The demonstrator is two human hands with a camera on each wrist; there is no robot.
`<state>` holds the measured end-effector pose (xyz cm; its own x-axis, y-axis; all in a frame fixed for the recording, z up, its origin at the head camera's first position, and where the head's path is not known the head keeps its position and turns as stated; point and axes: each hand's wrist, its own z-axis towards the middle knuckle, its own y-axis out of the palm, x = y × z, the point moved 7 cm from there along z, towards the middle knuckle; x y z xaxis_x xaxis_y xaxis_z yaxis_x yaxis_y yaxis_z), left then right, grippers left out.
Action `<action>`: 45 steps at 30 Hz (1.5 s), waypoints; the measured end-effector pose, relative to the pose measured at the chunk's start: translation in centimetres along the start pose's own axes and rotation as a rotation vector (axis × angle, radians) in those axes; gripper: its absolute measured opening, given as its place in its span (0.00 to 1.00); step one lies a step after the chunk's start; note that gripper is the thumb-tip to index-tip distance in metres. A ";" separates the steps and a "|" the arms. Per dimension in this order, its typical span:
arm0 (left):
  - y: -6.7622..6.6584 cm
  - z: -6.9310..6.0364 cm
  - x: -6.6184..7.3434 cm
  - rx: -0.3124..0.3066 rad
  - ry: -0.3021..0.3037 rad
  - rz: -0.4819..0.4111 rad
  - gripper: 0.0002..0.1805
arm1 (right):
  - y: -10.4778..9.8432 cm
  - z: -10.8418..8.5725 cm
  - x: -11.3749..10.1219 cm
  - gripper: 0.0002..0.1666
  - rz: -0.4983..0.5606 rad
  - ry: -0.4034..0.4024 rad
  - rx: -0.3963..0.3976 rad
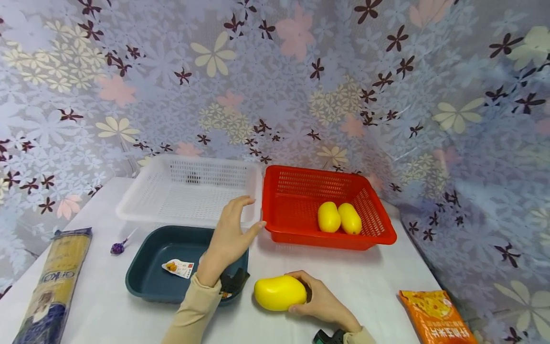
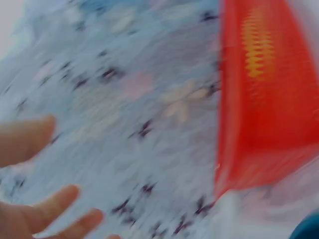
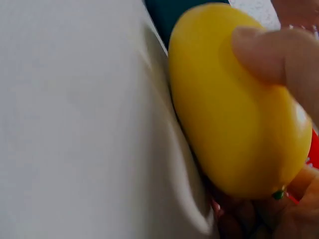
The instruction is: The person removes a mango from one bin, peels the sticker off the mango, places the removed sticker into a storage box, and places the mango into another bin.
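A yellow mango (image 1: 278, 292) is held at its right end by my right hand (image 1: 320, 298), low over the white tabletop. In the right wrist view the thumb presses on the mango (image 3: 234, 104), and the other fingers are partly hidden beneath it. My left hand (image 1: 229, 239) hovers above the dark teal basin (image 1: 148, 282), near the adjoining corners of the white and red baskets. Its fingers are spread and hold nothing, as the left wrist view also shows. Two yellow mangoes (image 1: 329, 217) lie in the right part of the red basket (image 1: 296, 236).
The white basket (image 1: 129, 200) stands behind the basin, left of the red one. A small white packet (image 1: 178, 268) lies in the basin. At left are a purple lollipop (image 1: 117, 248) and a pasta bag (image 1: 53, 286); at right, an orange snack bag (image 1: 436, 315).
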<state>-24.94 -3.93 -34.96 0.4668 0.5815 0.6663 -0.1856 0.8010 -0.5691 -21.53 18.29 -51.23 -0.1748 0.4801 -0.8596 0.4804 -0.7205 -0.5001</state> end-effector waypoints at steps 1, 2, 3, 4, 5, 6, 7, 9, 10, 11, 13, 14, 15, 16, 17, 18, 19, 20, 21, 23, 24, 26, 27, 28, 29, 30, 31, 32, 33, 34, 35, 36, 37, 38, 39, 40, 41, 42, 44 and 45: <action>0.6 0.0 0.3 -0.011 0.026 -0.033 0.32 | -0.2 0.0 -0.1 0.37 0.017 -0.004 -0.011; 1.2 0.0 0.5 -0.025 0.042 -0.052 0.33 | -0.4 0.0 -0.1 0.36 0.035 -0.011 -0.022; 1.7 0.0 0.6 -0.034 0.050 -0.069 0.35 | -0.8 0.0 -0.2 0.36 0.052 -0.020 -0.030; 2.2 -0.1 0.6 -0.048 0.044 -0.083 0.35 | -1.3 -0.1 -0.3 0.36 0.071 -0.029 -0.039; 2.7 -0.2 0.5 -0.063 0.033 -0.095 0.36 | -1.8 -0.2 -0.4 0.35 0.084 -0.039 -0.047; 3.1 -0.2 0.3 -0.080 0.016 -0.106 0.37 | -2.4 -0.4 -0.5 0.35 0.092 -0.040 -0.052; 3.6 -0.3 0.2 -0.098 -0.002 -0.110 0.38 | -3.1 -0.7 -0.6 0.35 0.088 -0.044 -0.052; 4.5 -0.4 -0.2 -0.139 -0.032 -0.117 0.38 | -4.5 -1.3 -1.0 0.36 0.064 -0.042 -0.043; 5.0 -0.5 -0.2 -0.159 -0.040 -0.114 0.39 | -5.2 -1.7 -1.2 0.37 0.044 -0.039 -0.033; 5.4 -0.5 -0.3 -0.176 -0.043 -0.110 0.39 | -5.8 -2.0 -1.4 0.37 0.026 -0.037 -0.020; 6.3 -0.6 -0.3 -0.208 -0.044 -0.089 0.39 | -7.0 -2.6 -2.0 0.38 0.003 -0.034 0.016; 6.8 -0.7 -0.3 -0.223 -0.047 -0.072 0.40 | -7.5 -2.8 -2.2 0.38 -0.001 -0.033 0.034; 7.1 -0.8 -0.2 -0.235 -0.049 -0.049 0.41 | -8.0 -3.1 -2.5 0.38 0.004 -0.038 0.053; 7.5 -0.9 -0.1 -0.244 -0.045 -0.017 0.42 | -8.4 -3.3 -2.8 0.37 0.005 -0.041 0.075; 7.8 -1.0 0.0 -0.252 -0.042 0.016 0.42 | -8.8 -3.4 -3.0 0.37 0.014 -0.048 0.094; 8.1 -1.1 0.0 -0.259 -0.041 0.050 0.43 | -9.3 -3.6 -3.2 0.36 0.021 -0.049 0.118; 8.3 -1.2 0.0 -0.265 -0.039 0.082 0.44 | -9.7 -3.7 -3.3 0.36 0.027 -0.054 0.138; 8.5 -1.3 0.0 -0.271 -0.038 0.112 0.44 | -10.0 -3.8 -3.5 0.35 0.035 -0.061 0.154; 8.6 -1.4 0.0 -0.273 -0.030 0.143 0.44 | -10.4 -3.9 -3.7 0.35 0.038 -0.071 0.172; 8.7 -1.5 -0.1 -0.277 -0.013 0.206 0.44 | -11.0 -4.0 -4.0 0.35 0.040 -0.087 0.205; 8.8 -1.5 -0.2 -0.282 -0.006 0.236 0.44 | -11.3 -4.0 -4.2 0.35 0.038 -0.090 0.222; 9.0 -1.7 -0.3 -0.289 0.018 0.295 0.43 | -11.8 -4.1 -4.6 0.36 0.041 -0.098 0.248; 9.1 -1.7 -0.3 -0.289 0.035 0.320 0.43 | -12.1 -4.1 -4.8 0.36 0.041 -0.103 0.268; 9.3 -1.8 -0.3 -0.293 0.047 0.342 0.43 | -12.5 -4.1 -5.0 0.36 0.046 -0.102 0.290; 9.4 -1.9 -0.3 -0.297 0.057 0.356 0.43 | -13.0 -4.0 -5.3 0.35 0.047 -0.103 0.314; 9.5 -1.9 -0.3 -0.299 0.067 0.364 0.42 | -13.5 -3.8 -5.5 0.35 0.054 -0.104 0.336; 9.6 -1.9 -0.2 -0.300 0.076 0.368 0.42 | -14.0 -3.5 -5.8 0.34 0.061 -0.109 0.358; 9.7 -1.9 -0.2 -0.300 0.083 0.367 0.42 | -14.6 -3.0 -6.1 0.34 0.072 -0.112 0.377; 9.7 -1.9 -0.1 -0.300 0.086 0.365 0.41 | -15.2 -2.4 -6.3 0.34 0.078 -0.105 0.393; 9.7 -1.9 -0.1 -0.299 0.087 0.362 0.41 | -15.8 -1.7 -6.5 0.34 0.085 -0.094 0.402; 9.7 -1.9 -0.1 -0.296 0.088 0.358 0.41 | -16.4 -1.0 -6.6 0.34 0.085 -0.080 0.405; 9.7 -1.8 -0.1 -0.292 0.088 0.356 0.41 | -16.8 -0.2 -6.8 0.35 0.077 -0.060 0.402; 9.7 -1.8 -0.1 -0.288 0.089 0.354 0.40 | -17.3 0.6 -6.9 0.36 0.064 -0.032 0.395; 9.7 -1.8 -0.1 -0.285 0.090 0.354 0.40 | -17.7 1.4 -7.0 0.37 0.048 0.002 0.385; 9.7 -1.8 -0.1 -0.283 0.092 0.355 0.40 | -18.0 2.1 -7.0 0.38 0.021 0.033 0.372; 9.7 -1.7 0.0 -0.283 0.095 0.357 0.40 | -18.3 2.8 -6.9 0.39 -0.008 0.064 0.360; 9.8 -1.7 0.0 -0.284 0.099 0.360 0.40 | -18.6 3.4 -6.9 0.41 -0.034 0.095 0.346; 9.8 -1.7 0.0 -0.284 0.103 0.361 0.40 | -18.9 4.0 -6.7 0.42 -0.058 0.130 0.334; 10.0 -1.7 0.1 -0.288 0.108 0.366 0.40 | -19.2 5.0 -6.2 0.44 -0.087 0.187 0.305; 10.0 -1.7 0.1 -0.292 0.108 0.367 0.40 | -19.3 5.4 -5.9 0.44 -0.093 0.214 0.291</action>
<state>-25.31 3.91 -41.41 0.5056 0.7882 0.3509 -0.1113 0.4629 -0.8794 -34.43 26.65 -37.03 -0.0074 0.6218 -0.7831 0.2011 -0.7662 -0.6103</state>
